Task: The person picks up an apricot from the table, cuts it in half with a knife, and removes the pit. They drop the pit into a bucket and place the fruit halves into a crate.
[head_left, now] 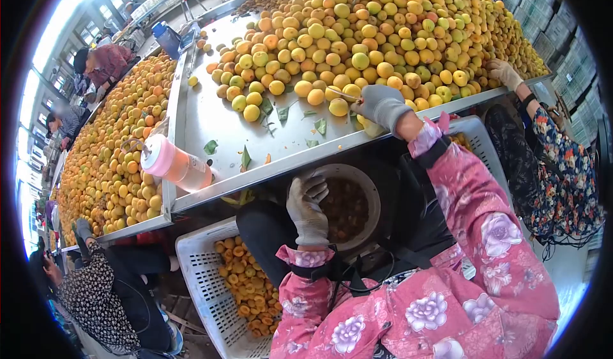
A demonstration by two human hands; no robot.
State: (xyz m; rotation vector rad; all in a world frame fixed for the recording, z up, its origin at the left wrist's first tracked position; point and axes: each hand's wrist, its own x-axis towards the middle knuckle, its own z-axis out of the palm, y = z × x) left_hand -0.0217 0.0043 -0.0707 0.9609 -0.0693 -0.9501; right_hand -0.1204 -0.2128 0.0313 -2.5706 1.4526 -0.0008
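My right hand [383, 108], in a grey glove, is closed around a thin tool [343, 94] whose tip points left at the near edge of the heap of yellow-orange fruit [357, 46]. My left hand [308, 207], also gloved, is held over the left rim of a round bucket [373, 196] below the table edge; its fingers are partly curled with gaps between them, and no fruit shows in it. Dark pieces lie inside the bucket. Left of it, a white crate [198, 276] contains halved orange fruit [249, 285].
The metal table [211, 119] has scattered leaves and a raised edge. A pink-lidded bottle [175, 162] stands at its left corner. Another fruit heap [118, 161] lies left. A co-worker's gloved hand [504, 73] touches the fruit at right; other people sit at left.
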